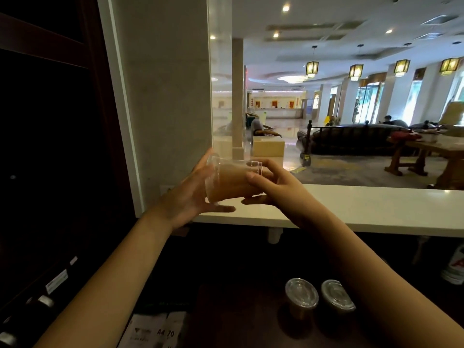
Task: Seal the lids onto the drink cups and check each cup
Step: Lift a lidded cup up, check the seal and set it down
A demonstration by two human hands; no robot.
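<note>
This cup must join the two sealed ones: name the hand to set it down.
Right hand: it grips the cup by its base, and both sealed cups stand on its side.

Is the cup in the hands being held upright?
No, the cup lies tipped on its side between the left hand and right hand.

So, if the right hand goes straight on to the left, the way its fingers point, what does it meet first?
The right hand grips the base of the tipped cup, so next in line is the left hand, which lies against the lid end. Depth is hard to judge.
</note>
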